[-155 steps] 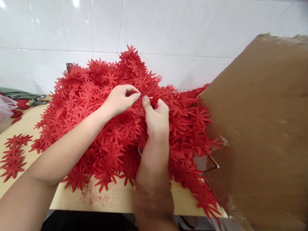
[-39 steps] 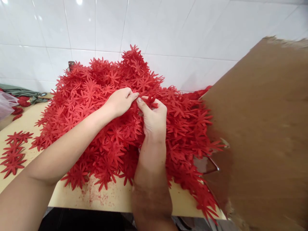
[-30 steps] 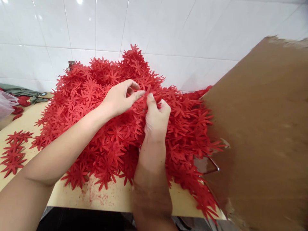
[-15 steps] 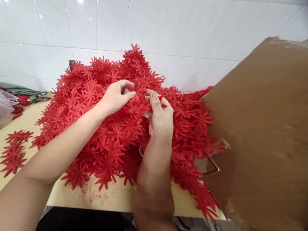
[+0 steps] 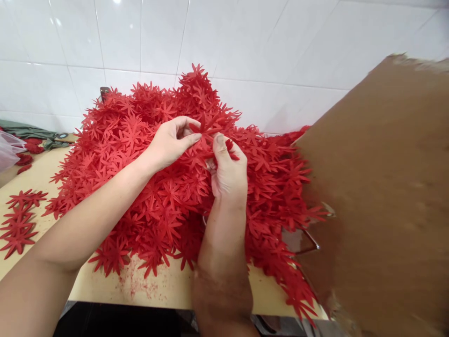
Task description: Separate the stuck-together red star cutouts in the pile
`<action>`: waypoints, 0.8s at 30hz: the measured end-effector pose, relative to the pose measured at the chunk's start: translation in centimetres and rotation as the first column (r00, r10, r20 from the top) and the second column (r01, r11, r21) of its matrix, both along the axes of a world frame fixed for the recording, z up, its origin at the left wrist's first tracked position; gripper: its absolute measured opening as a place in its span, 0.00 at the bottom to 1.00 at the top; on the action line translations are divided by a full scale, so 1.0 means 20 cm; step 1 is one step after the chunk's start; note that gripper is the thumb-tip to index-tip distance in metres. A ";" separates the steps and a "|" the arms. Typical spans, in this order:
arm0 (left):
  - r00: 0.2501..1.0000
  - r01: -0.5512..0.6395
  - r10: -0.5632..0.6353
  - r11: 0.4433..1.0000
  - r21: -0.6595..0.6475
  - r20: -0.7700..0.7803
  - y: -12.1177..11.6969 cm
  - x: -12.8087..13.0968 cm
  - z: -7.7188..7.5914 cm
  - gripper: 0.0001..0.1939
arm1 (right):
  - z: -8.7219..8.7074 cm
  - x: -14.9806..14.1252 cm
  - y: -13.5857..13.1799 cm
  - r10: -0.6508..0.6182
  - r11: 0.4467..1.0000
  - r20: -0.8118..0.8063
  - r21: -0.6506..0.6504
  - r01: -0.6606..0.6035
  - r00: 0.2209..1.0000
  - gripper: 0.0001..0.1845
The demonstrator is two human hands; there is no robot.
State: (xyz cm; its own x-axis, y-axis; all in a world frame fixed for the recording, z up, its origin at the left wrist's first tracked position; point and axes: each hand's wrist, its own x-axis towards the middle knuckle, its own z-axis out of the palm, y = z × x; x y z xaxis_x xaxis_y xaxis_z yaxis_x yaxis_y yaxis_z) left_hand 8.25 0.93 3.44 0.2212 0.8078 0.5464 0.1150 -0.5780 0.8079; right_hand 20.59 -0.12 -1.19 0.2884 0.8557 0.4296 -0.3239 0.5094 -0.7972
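Observation:
A large heap of red star-shaped fabric petal pieces (image 5: 122,145) lies in front of me. Over its middle, my left hand (image 5: 171,145) pinches one red petal piece (image 5: 206,125) between thumb and fingers, its narrow lobes spread outward. Close to its right side, my right hand (image 5: 229,173) is closed, the thumb pressed near the edge of that piece. Red lobes (image 5: 231,149) stick out between the right fingers, so this hand holds at least one petal piece too. How many pieces it has is hidden by the palm.
A big brown cardboard sheet (image 5: 379,196) stands at the right. Several petal pieces (image 5: 21,220) lie apart at the left on the pale tabletop (image 5: 168,290). A bent metal wire (image 5: 310,243) pokes out near the cardboard. White tiled wall (image 5: 266,42) rises behind.
My right hand has moved slightly left, nearer to the left hand. The petal piece in the left fingers now stands out more fully above the heap.

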 end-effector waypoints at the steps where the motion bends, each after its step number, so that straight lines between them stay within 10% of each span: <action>1: 1.000 0.022 -0.022 1.000 0.002 -0.009 0.00 0.00 0.00 0.06 | 0.00 0.00 0.00 0.009 1.000 -0.014 -0.004 -0.009 1.000 0.21; 8: 0.993 -0.031 0.033 0.999 0.019 -0.111 0.01 0.02 -0.02 0.08 | -0.01 0.00 0.03 -0.075 0.997 -0.012 -0.037 0.074 0.997 0.19; 18: 0.948 -0.141 0.232 0.920 0.366 -0.218 -0.06 0.02 0.01 0.11 | -0.02 0.00 0.06 -0.210 0.971 0.183 0.154 0.183 0.960 0.19; 24: 0.952 -0.122 0.173 0.971 0.206 -0.254 -0.03 0.02 0.00 0.09 | -0.04 -0.01 0.07 -0.204 0.974 0.209 0.140 0.177 0.956 0.21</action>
State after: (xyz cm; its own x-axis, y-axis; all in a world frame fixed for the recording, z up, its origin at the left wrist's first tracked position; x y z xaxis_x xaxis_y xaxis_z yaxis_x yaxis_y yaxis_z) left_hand 8.73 0.27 3.42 0.2665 0.7327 0.6262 0.4079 -0.6744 0.6154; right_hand 20.42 1.23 -1.99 0.3278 0.7330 0.5960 -0.0342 0.6397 -0.7679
